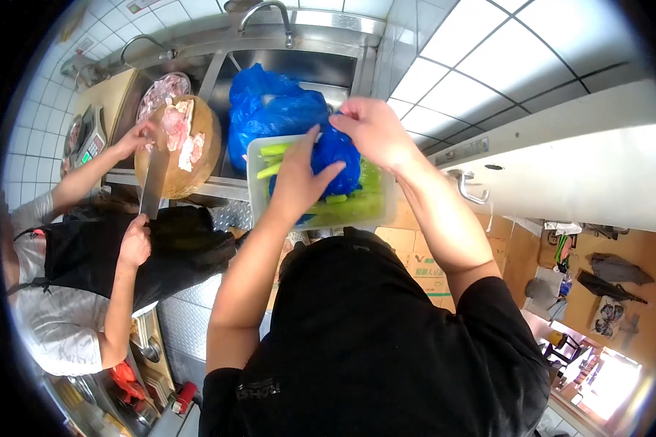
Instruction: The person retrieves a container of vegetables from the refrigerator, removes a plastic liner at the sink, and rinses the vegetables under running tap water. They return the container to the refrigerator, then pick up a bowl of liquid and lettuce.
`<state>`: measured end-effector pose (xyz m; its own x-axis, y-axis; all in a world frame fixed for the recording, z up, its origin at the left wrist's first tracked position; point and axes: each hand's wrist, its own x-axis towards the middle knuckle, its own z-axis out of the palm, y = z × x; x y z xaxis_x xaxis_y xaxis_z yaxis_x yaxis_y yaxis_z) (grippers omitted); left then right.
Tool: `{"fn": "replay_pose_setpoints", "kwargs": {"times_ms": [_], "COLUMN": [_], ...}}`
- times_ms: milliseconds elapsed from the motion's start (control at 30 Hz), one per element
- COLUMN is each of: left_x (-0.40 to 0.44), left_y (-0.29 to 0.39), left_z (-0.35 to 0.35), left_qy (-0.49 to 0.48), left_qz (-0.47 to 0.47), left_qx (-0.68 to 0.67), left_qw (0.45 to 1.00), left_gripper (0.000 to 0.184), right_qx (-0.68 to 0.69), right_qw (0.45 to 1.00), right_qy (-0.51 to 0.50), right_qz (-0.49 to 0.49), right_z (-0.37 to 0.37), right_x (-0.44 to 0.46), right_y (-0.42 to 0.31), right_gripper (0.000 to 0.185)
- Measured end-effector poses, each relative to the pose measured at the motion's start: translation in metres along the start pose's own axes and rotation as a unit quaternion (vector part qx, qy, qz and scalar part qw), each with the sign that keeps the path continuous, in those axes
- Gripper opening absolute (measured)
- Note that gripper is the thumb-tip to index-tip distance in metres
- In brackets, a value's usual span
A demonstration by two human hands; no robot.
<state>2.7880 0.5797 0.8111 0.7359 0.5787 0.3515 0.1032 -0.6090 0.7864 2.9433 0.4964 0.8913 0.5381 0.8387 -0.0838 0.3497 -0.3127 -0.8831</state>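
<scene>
A translucent plastic tub [259, 197] holds long green vegetable pieces [357, 207] and a dark blue plastic bag [339, 156]. My left hand [299, 175] rests against the left side of this bag, thumb spread from the fingers. At the bag's upper right, my right hand [368, 127] pinches its top between thumb and fingers. Behind the tub, a larger blue bag [270, 102] sits at the sink; its contents are hidden.
To the left, a co-worker [73, 291] holds a cleaver [153, 182] over a round board [204, 146] with raw meat [189, 149]. A metal bowl [149, 105] of meat, a scale [91, 142] and faucets [288, 36] stand behind. Cardboard boxes [430, 273] lie below right.
</scene>
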Motion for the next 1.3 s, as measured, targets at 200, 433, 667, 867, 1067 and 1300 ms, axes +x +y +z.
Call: {"fn": "replay_pose_setpoints", "kwargs": {"times_ms": [200,433,667,867,1067,1300], "left_x": [0.048,0.075,0.095,0.113,0.124,0.106], "left_y": [0.037,0.053,0.093,0.109,0.054,0.044], "left_z": [-0.030,-0.049,-0.069,-0.080,-0.101,-0.100], "left_qy": [-0.032,0.062,0.088,0.140,0.166,-0.048], "left_qz": [-0.068,-0.037,-0.056,-0.064,-0.117,-0.076], "left_qx": [-0.024,-0.073,-0.058,-0.107,-0.133,-0.152], "left_qw": [0.997,0.995,0.993,0.982,0.970,0.984], "left_gripper": [0.019,0.014,0.017,0.021,0.025,0.058], "right_qx": [-0.075,0.108,0.057,0.126,0.099,0.063], "right_qw": [0.984,0.973,0.978,0.989,0.989,0.991], "right_qy": [0.047,0.111,-0.010,0.026,0.036,0.018], "right_qz": [-0.153,-0.170,-0.199,-0.074,-0.102,-0.113], "right_z": [-0.024,-0.045,-0.008,0.023,-0.001,-0.007], "right_x": [0.010,0.005,-0.007,0.014,0.028,0.055], "right_y": [-0.050,-0.047,0.064,0.095,0.041,0.005], "right_gripper": [0.025,0.035,0.097,0.047,0.023,0.021]}}
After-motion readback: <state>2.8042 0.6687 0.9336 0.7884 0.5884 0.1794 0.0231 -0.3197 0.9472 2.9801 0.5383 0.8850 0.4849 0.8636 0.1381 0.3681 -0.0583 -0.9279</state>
